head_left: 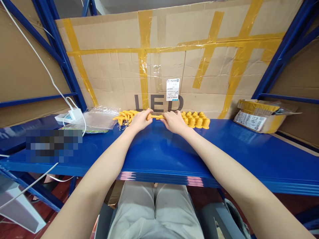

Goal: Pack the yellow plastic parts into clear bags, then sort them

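Between my two hands stretches a thin, knobbly yellow plastic piece (157,117), low over the blue shelf. My left hand (140,120) pinches its left end, and my right hand (174,121) is closed on its right end; the fingers cover both ends. Just left of my left hand lies a pile of yellow branching plastic pieces (124,116), with small metal chains (122,125) at its front. Beside my right hand, several yellow cup-shaped plastic pieces (198,122) stand in rows, partly hidden by that hand.
The blue shelf (159,152) backs onto a taped cardboard sheet (114,73). At left are clear plastic bags (98,119), a white power strip with a plug (74,114) and cable, and a blurred dark object (53,144). An open cardboard box (259,118) stands at right.
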Tool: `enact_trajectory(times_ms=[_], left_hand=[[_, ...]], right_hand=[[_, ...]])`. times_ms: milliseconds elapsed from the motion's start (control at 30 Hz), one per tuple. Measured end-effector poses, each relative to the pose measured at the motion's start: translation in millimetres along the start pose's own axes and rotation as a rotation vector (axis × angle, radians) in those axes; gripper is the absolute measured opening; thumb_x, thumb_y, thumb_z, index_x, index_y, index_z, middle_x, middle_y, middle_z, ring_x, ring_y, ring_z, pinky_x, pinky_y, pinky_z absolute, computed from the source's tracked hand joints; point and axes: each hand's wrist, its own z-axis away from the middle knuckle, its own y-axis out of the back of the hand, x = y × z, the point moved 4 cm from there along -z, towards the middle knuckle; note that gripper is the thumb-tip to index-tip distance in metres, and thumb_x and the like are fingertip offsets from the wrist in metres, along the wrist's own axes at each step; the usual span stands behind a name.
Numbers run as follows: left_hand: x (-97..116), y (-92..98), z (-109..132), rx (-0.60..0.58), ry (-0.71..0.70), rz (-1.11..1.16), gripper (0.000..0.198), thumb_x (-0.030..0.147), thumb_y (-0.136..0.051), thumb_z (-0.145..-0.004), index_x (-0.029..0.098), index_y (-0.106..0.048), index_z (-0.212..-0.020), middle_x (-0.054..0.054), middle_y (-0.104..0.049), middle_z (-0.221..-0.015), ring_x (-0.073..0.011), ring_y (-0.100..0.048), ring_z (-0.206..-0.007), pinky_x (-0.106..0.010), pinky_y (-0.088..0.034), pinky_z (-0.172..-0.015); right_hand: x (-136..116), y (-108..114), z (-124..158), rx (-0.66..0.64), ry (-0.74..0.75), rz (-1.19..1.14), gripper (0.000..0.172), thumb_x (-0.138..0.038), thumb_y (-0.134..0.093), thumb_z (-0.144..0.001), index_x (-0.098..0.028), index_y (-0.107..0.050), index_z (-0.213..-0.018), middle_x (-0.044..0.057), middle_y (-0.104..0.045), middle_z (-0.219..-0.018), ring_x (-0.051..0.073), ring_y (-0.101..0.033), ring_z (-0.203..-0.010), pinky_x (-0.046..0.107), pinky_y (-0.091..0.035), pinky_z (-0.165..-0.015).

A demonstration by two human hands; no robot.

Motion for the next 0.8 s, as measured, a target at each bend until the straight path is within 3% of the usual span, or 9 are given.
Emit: enact_trajectory(times_ms=[100, 233, 467, 800], left_hand=[[4.1, -1.8, 0.4, -0.005, 0.011, -0.012, 0.038, 0.026, -0.053, -0.081, 0.024, -0.060, -0.118, -0.003, -0.070, -0.106, -0.0227, -0.065, -0.096, -0.032, -0.049, -0.084], [6.0, -2.1, 0.5, -0.014, 0.104, -0.018, 0.038, 0.031, -0.055, -0.079, 0.025, -0.062, -0.117, -0.003, -0.072, -0.096, -0.0233, -0.066, -0.091, -0.031, -0.049, -0.082], [0.1, 0.9, 2.4, -0.030, 0.117, -0.042, 0.044, 0.033, -0.057, -0.077, 0.024, -0.064, -0.120, -0.004, -0.073, -0.098, -0.0253, -0.066, -0.093, -0.033, -0.049, -0.084], [2.5, -1.7, 1.6, -0.063, 0.135, 0.026, 0.051, 0.029, -0.057, -0.073, 0.023, -0.064, -0.123, -0.003, -0.074, -0.087, -0.0246, -0.067, -0.091, -0.032, -0.049, -0.085]], right_hand=[[1.1, 3.2, -0.9, -0.018, -0.012, 0.030, 0.026, -0.026, -0.039, -0.095, -0.014, -0.055, -0.111, 0.016, -0.065, -0.111, 0.030, -0.053, -0.104, 0.040, -0.026, -0.086], [3.6, 8.6, -2.0, 0.066, -0.020, 0.068, 0.025, -0.016, -0.037, -0.092, -0.015, -0.053, -0.112, 0.017, -0.063, -0.113, 0.030, -0.052, -0.104, 0.040, -0.025, -0.087], [1.3, -0.2, -0.9, 0.001, 0.048, 0.043, 0.031, -0.030, -0.035, -0.098, -0.013, -0.054, -0.115, 0.016, -0.062, -0.116, 0.028, -0.052, -0.104, 0.035, -0.028, -0.079], [0.6, 3.0, -4.0, 0.009, 0.058, 0.146, 0.024, -0.021, -0.044, -0.094, -0.011, -0.058, -0.111, 0.017, -0.063, -0.112, 0.028, -0.050, -0.105, 0.039, -0.028, -0.084]])
